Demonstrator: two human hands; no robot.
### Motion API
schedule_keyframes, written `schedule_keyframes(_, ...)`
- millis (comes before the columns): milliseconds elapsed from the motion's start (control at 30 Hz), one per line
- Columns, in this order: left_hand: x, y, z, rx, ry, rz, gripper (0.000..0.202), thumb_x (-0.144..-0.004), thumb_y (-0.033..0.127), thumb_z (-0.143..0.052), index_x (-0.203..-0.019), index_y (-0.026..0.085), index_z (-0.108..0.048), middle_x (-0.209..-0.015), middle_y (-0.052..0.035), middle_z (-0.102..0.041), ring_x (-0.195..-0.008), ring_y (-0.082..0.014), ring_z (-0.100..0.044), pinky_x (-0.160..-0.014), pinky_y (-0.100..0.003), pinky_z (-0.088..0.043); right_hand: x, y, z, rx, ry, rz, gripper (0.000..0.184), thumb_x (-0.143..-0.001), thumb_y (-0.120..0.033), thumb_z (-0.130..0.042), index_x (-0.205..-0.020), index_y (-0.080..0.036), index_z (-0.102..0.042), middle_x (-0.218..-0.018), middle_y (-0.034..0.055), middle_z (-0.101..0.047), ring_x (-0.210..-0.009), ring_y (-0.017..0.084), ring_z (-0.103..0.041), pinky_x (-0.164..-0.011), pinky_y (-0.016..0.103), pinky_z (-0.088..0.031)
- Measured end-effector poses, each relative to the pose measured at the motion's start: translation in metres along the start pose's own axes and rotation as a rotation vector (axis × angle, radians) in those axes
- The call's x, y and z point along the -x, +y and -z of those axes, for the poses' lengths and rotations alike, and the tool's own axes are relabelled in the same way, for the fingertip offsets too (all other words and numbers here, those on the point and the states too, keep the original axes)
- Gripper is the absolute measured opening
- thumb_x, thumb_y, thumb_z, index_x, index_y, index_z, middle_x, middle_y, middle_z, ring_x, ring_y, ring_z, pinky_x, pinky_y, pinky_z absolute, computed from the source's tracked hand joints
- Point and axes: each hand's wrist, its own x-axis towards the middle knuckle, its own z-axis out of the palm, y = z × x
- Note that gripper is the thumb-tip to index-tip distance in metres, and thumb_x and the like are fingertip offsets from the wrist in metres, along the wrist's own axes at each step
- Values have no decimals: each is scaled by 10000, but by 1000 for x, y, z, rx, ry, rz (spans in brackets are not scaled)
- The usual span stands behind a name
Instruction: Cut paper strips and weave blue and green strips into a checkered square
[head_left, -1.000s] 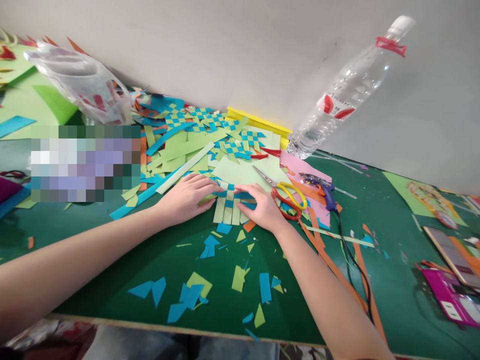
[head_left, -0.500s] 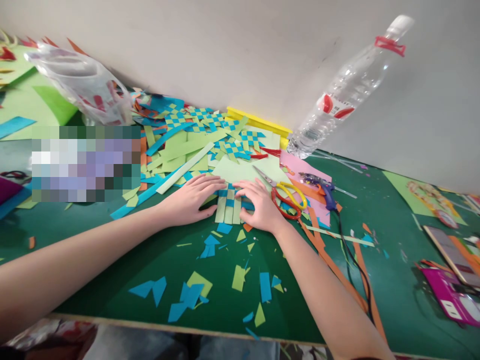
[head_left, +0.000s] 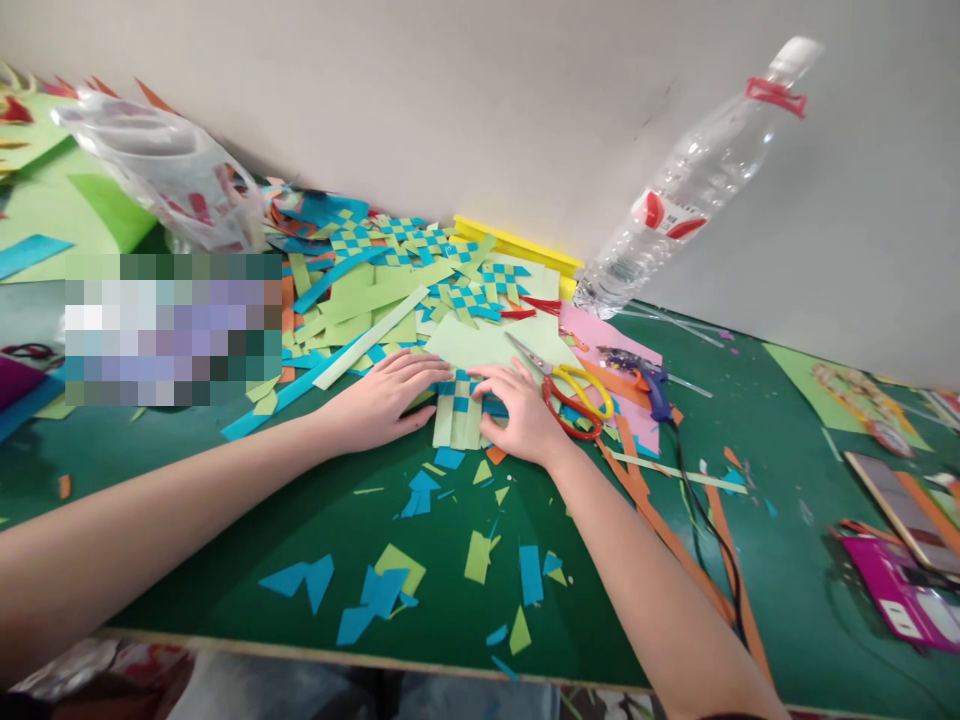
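A small woven mat of green and blue paper strips lies on the green table. My left hand lies flat with fingers stretched onto the mat's left edge. My right hand presses its fingers on the mat's right side, fingers spread. Neither hand grips anything that I can see. A light green sheet lies just behind the mat.
Yellow and red scissors lie right of my right hand, a glue gun with black cord beyond. A heap of strips and woven squares, a plastic bag, a clear bottle stand behind. Paper scraps litter the front.
My right hand has slid a little left over the woven mat and my left fingers have reached further onto it. The view has barely shifted.
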Motion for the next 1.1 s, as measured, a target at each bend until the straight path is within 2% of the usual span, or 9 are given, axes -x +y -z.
schedule_keyframes(200, 0, -1, 0, -11, 54, 0, 372, -948, 284, -404, -1302, 201, -484, -1339, -81, -559, -1309, -236, -442, -1123, -459, -305, 0, 0, 1, 22, 58, 34, 263, -720, -135, -520, -959, -241, -549, -1249, 48, -631, -1264, 242, -498, -1158, 517, -180)
schedule_keyframes(333, 1, -4, -1, -27, 132, 60, 312, -919, 263, -423, -1193, 200, -561, -1248, -84, -605, -1224, -247, -507, -1053, -447, -382, -1, 1, 1, 71, 169, 68, 169, -788, -173, -507, -920, -241, -587, -1059, 29, -698, -1021, 214, -611, -1041, 451, -340)
schedule_keyframes(433, 1, -4, -1, -40, 134, 80, 267, -915, 271, -434, -1116, 213, -598, -1203, -64, -630, -1194, -251, -526, -1027, -455, -399, -1, 0, 1, 142, 185, 56, 125, -842, -228, -524, -902, -241, -633, -992, 23, -706, -956, 205, -602, -935, 403, -396)
schedule_keyframes(600, -1, -2, 1, 5, 127, 43, 301, -923, 280, -430, -1178, 212, -575, -1270, -73, -606, -1242, -251, -500, -1062, -458, -375, -1, -1, 1, 185, 185, 3, 122, -857, -235, -518, -891, -243, -635, -1016, 28, -701, -1012, 210, -591, -958, 395, -384)
schedule_keyframes(833, 0, -3, 1, 32, 29, 18, 346, -955, 294, -400, -1275, 221, -509, -1399, -63, -523, -1344, -233, -409, -1125, -470, -307, -1, 5, -3, 187, 216, -56, 40, -833, -221, -552, -812, -237, -583, -1006, 33, -698, -989, 217, -605, -992, 406, -365)
schedule_keyframes(967, -1, -2, 0, 15, 4, 10, 374, -966, 307, -389, -1320, 224, -479, -1406, -61, -516, -1352, -229, -395, -1140, -465, -285, -1, 7, -4, 196, 212, -63, 52, -808, -229, -602, -764, -232, -575, -1025, 32, -691, -1000, 227, -594, -996, 418, -361)
schedule_keyframes(1100, -1, -2, 1, 3, -7, 10, 376, -973, 323, -376, -1321, 220, -476, -1393, -67, -525, -1343, -229, -404, -1137, -465, -289, -1, 7, -4, 199, 217, -87, 22, -814, -247, -608, -800, -237, -595, -966, 25, -702, -966, 229, -596, -991, 431, -357)
